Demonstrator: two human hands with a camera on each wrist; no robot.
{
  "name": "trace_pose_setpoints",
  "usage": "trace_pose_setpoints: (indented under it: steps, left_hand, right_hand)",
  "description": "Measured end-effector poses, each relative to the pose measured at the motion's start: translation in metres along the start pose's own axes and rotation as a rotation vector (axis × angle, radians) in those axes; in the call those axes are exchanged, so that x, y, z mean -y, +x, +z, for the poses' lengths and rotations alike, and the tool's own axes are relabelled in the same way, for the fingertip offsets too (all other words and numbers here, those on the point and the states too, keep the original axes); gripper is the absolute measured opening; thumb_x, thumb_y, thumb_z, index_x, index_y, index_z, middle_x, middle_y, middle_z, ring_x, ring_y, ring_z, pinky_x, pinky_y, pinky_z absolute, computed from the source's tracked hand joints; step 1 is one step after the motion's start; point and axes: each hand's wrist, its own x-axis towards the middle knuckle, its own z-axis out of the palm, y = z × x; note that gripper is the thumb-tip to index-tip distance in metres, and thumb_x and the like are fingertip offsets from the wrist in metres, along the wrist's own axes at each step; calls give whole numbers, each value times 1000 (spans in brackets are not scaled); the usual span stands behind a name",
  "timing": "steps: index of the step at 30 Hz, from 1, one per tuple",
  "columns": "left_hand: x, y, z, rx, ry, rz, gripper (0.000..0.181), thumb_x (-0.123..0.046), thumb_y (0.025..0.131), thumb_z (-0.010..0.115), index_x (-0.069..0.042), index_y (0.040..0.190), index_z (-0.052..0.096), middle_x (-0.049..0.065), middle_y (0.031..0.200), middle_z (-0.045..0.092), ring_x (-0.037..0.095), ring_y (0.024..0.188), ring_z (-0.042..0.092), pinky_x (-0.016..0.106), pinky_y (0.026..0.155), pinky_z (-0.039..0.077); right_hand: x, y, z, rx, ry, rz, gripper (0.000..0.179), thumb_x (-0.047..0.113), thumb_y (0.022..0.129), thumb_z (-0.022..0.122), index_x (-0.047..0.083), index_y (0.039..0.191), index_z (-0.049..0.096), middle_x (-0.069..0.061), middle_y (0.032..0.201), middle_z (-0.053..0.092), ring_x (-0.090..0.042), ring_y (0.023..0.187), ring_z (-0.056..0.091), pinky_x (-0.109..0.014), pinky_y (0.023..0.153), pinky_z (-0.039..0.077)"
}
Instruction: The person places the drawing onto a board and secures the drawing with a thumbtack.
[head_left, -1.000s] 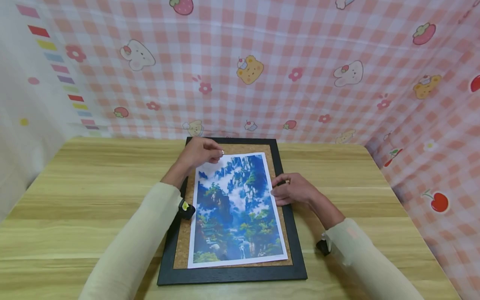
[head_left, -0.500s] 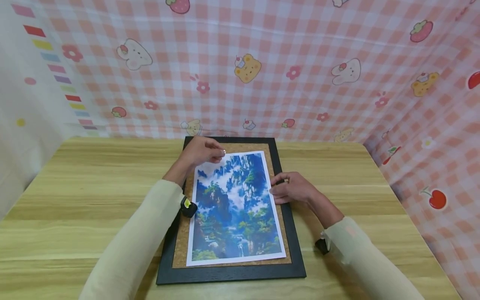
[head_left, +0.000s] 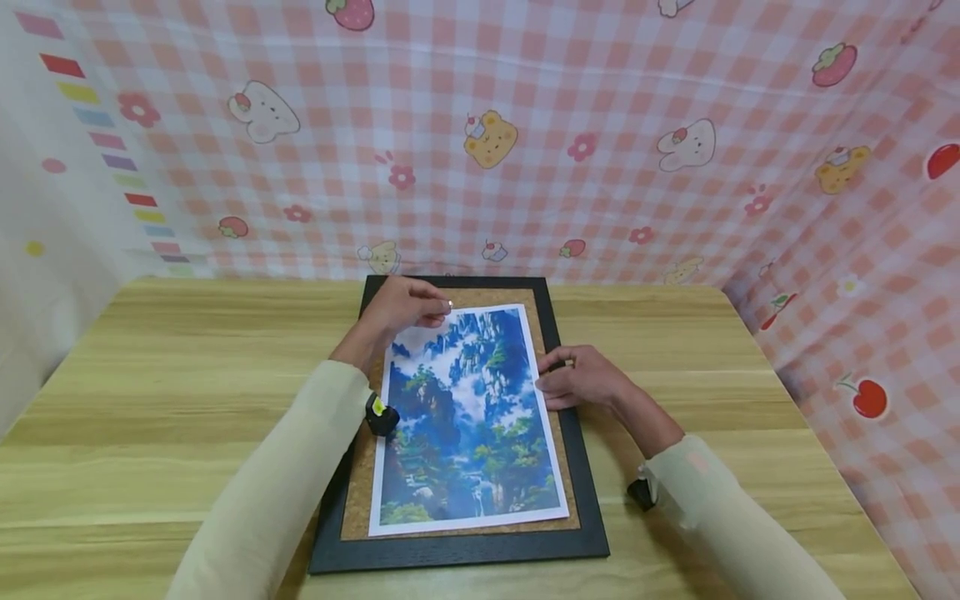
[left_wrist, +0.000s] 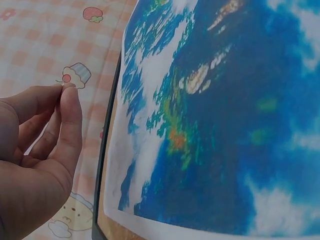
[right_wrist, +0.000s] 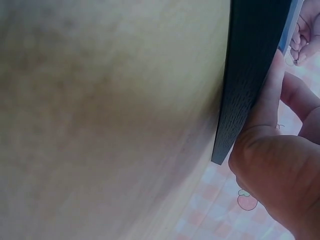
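A printed picture of blue mountains and trees with a white margin lies on a cork board in a black frame. Over its top left, my left hand pinches a tiny pale thing that looks like a push pin between thumb and fingertips. In the left wrist view the push pin is mostly hidden by the fingertips of the left hand. At the picture's right edge, my right hand holds the margin with thumb and fingers. In the right wrist view the right hand reaches over the frame.
The board lies on a light wooden table. Behind it hangs a pink checked cloth with cartoon prints, which also runs along the right side. A black wrist device sits at the left sleeve, close over the picture.
Both hands keep nearly the same place on the board. The left fingertips with the push pin have shifted slightly to the right over the picture's top edge. The whole view has drifted a little.
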Motion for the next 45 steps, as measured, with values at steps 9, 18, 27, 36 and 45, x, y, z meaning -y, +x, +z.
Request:
trace_pose_setpoints:
  steps: [9, 18, 27, 36, 45]
  left_hand:
    - [9, 6, 4, 3, -91, -17, 19, -10, 97, 71, 1, 112, 74, 16, 105, 73, 17, 82, 72, 36, 86, 59]
    - [15, 10, 8, -38, -61, -58, 19, -16, 96, 73, -4, 110, 77, 12, 102, 75, 16, 81, 72, 31, 78, 59]
    - [21, 16, 9, -46, -84, -114, 18, -16, 96, 73, -5, 110, 77, 12, 99, 75, 17, 79, 73, 28, 72, 60]
    - [19, 20, 12, -63, -81, -136, 18, -15, 96, 73, -5, 111, 76, 12, 97, 75, 16, 74, 72, 27, 68, 60]
    - [19, 24, 13, -99, 60, -145, 19, -17, 97, 72, -7, 112, 78, 12, 106, 74, 20, 84, 69, 35, 83, 55]
  right_hand:
    - [-1, -1, 0, 21, 12, -3, 29, 1, 97, 64, -9, 124, 57, -15, 94, 66, -19, 75, 72, -37, 76, 61]
    - [-2, 0, -1, 21, 3, -3, 27, 2, 98, 65, -8, 122, 58, -15, 93, 66, -20, 75, 73, -37, 76, 61]
    - [-2, 2, 0, 17, 5, 5, 26, 2, 98, 65, -7, 121, 59, -15, 92, 67, -20, 75, 73, -37, 76, 61]
    - [-3, 2, -1, 9, 10, 16, 28, 2, 98, 65, -7, 123, 58, -15, 92, 68, -20, 75, 73, -37, 75, 61]
    - [1, 2, -1, 13, 9, 23, 28, 1, 98, 65, -8, 123, 58, -15, 93, 70, -20, 76, 73, -37, 75, 61]
